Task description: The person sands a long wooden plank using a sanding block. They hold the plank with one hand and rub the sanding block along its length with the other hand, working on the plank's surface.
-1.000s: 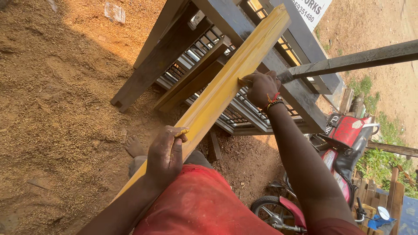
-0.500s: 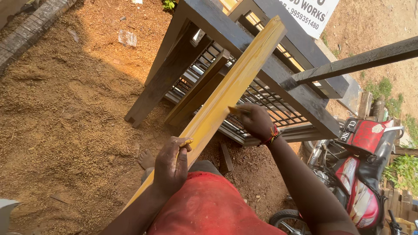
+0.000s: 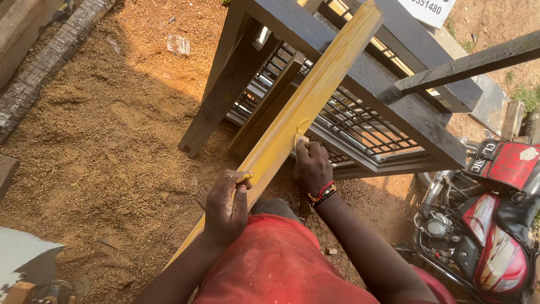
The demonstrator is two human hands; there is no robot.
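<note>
At the far left, a concrete kerb [image 3: 42,67] ran beside the sawdust-covered ground [image 3: 112,141], which filled most of the near-left scene. The left hand [image 3: 226,207] had closed around the near edge of the long yellow wooden plank [image 3: 306,107], thumb over the top and fingers curled under, steadying it above the person's red-clad lap [image 3: 275,264]. The plank slanted from near left up to far right, its upper end leaning against the dark painted frame [image 3: 360,62] with a metal grille [image 3: 360,121] inside it.

Compared with a second before, the right hand [image 3: 311,166] had slid well down the plank, from high on the board to a spot just beyond the left hand. It now pressed a small pale scrap, seemingly sandpaper though too small to be sure, flat against the yellow face, fingers nearly closed over it. That downward travel suggested a rubbing stroke along the surface, with the stretch nearest the body now being worked.

At the near right stood a red motorcycle [image 3: 495,219], well apart from the plank.
</note>
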